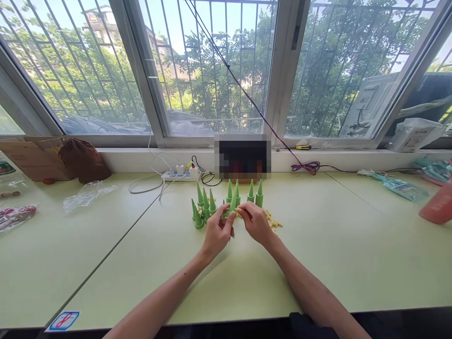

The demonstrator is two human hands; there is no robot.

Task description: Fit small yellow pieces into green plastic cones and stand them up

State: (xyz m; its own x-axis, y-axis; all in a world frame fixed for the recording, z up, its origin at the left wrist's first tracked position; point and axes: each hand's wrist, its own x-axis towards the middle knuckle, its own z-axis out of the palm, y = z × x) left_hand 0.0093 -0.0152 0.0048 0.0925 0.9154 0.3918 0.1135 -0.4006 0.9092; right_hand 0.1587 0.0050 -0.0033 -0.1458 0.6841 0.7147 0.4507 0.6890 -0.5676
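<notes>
My left hand [219,229] is closed round a green cone [233,203], which points upward. Close beside it, my right hand [255,221] pinches a small yellow piece [238,209] against the cone's right side. Several green cones [198,221] stand on the table to the left of my hands. Behind my hands are more upright green cones [259,194]. A scatter of small yellow pieces [274,223] lies to the right, partly hidden by my right hand.
On the pale green table [148,263], a white power strip [181,176] with cables lies at the back. A brown bag [84,160] and cardboard box [38,157] stand back left. At right are a red container [438,205] and a turquoise item in plastic [399,185].
</notes>
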